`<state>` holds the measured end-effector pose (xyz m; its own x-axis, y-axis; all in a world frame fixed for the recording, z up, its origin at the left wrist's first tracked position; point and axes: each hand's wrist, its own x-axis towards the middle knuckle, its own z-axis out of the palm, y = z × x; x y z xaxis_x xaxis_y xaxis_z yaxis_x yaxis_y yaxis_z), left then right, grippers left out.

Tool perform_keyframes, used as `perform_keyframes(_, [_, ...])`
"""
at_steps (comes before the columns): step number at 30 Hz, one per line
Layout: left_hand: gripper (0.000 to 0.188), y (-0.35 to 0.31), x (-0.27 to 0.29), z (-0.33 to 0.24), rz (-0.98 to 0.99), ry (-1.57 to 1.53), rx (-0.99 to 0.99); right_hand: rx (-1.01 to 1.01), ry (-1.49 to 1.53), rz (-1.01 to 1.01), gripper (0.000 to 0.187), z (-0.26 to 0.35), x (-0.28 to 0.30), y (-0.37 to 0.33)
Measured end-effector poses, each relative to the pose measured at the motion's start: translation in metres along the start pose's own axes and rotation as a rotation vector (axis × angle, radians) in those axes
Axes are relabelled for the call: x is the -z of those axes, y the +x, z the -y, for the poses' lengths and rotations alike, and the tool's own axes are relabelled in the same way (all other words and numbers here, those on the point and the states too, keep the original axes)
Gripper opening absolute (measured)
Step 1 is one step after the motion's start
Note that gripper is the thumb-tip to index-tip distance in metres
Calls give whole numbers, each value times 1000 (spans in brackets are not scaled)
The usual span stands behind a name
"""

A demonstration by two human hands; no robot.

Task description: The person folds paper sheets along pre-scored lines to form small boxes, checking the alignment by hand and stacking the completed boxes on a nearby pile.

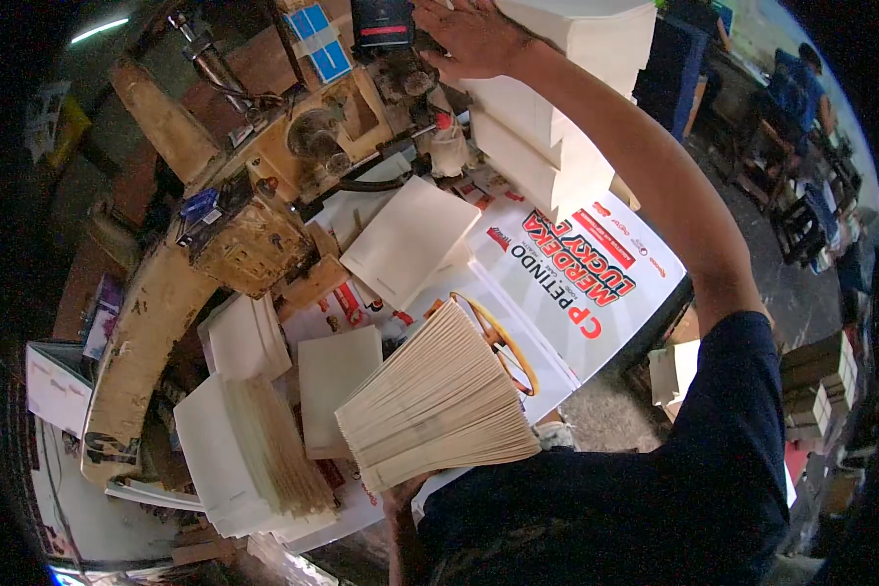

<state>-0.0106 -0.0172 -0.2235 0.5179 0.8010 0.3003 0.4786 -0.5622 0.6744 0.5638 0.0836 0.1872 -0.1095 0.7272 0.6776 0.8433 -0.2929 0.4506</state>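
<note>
A thick stack of cream folded paper sections (439,400) stands fanned out in front of me, its many edges facing up. My left hand (400,493) grips it from below at its near left corner; most of the fingers are hidden behind the paper. My right arm stretches far forward across the right side. At its end, my right hand (473,41) is open with the fingers apart, beside the top of a tall stack of white paper blocks (527,146) and close to a black box (383,21). Nothing shows in that hand.
A worn beige machine (264,234) bends along the left, with a blue packet (317,44) on top. More paper blocks lie on the printed sheet covering the table (605,283): one flat block (410,239) and a splayed pile (254,454). Other people (800,93) sit at the far right.
</note>
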Motion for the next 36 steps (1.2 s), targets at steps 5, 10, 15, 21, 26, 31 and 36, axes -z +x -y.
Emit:
perform_keyframes(5, [84, -2, -2, -2, 3, -13, -6, 25, 31, -32, 62, -3, -11, 1])
perform_keyframes(10, [83, -1, -7, -2, 4, -37, -7, 11, 22, 28, 63, -4, -6, 3])
perform_keyframes(15, [83, -5, -12, -3, 5, -134, -44, -133, 774, -31, 60, 18, 74, -31])
perform_keyframes(21, [67, 38, 44, -148, 166, -495, 192, -603, 1556, 177, 58, 141, 119, -199])
perform_keyframes(26, [61, -14, -13, -39, 208, -1562, 655, -814, 2014, 194, 65, 257, 158, -259])
perform_keyframes(31, [60, -2, -5, -88, 157, -1582, 420, -734, 2093, 476, 72, 232, 182, -274])
perform_keyframes(36, [82, 35, 24, -176, -14, -555, 401, -1190, 2104, 270, 64, 271, 177, -293])
